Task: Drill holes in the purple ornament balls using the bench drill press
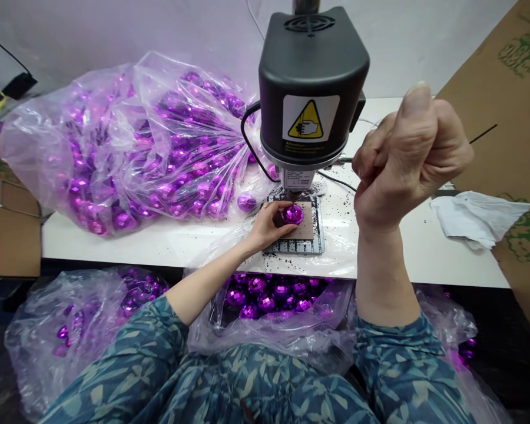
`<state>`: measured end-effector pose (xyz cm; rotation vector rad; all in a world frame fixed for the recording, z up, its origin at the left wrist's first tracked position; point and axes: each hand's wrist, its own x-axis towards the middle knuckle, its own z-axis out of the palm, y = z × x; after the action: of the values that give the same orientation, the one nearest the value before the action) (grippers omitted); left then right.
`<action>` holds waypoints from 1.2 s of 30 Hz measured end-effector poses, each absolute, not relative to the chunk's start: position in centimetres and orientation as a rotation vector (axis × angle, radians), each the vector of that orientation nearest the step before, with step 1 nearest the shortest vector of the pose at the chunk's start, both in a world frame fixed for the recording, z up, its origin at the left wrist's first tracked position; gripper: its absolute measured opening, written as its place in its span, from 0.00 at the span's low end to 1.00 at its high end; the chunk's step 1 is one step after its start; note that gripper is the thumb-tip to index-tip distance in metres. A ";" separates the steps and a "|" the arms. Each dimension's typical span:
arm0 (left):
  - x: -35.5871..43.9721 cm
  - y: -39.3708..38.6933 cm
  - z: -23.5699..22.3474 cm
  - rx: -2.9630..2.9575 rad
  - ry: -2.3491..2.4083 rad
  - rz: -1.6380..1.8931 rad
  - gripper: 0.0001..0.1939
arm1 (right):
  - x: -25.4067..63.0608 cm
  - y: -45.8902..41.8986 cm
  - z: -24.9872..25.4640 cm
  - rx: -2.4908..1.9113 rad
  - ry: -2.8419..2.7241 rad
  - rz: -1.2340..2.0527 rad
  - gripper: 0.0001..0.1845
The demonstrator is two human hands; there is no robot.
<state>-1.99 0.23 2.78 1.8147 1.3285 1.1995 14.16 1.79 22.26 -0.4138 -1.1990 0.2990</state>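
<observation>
My left hand (267, 227) pinches a shiny purple faceted ball (292, 214) between thumb and fingers. The ball rests on a brown board (307, 221) over the slotted metal base (318, 235) of a black bench drill press (313, 76), directly below its spindle (294, 193). Raised at the right of the machine, my right hand (413, 156) is closed in a fist around the press's lever. Most of that lever is hidden by the fingers; a short metal rod (345, 160) shows between the machine and the hand.
A large clear bag (136, 141) of purple balls lies on the white table (128, 244). One loose ball (247, 202) sits by the base, among dark chips. An open bag (274, 338) of balls hangs below the edge. White cloth (479, 218) and cardboard (481, 70) are right.
</observation>
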 end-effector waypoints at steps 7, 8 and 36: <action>-1.9 0.1 2.8 1.947 1.384 1.168 0.28 | 14.2 1.2 21.1 -0.495 -1.183 0.248 0.30; -1.9 0.1 2.7 1.952 1.384 1.168 0.28 | 14.2 1.1 20.7 -0.508 -1.176 0.236 0.30; -2.0 0.4 1.7 1.878 1.302 1.225 0.29 | 14.9 1.9 16.8 -0.180 -1.241 0.014 0.30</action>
<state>-2.00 0.44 1.71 1.8776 1.3017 1.2248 14.90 1.90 16.77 -0.1801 -1.2408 0.0140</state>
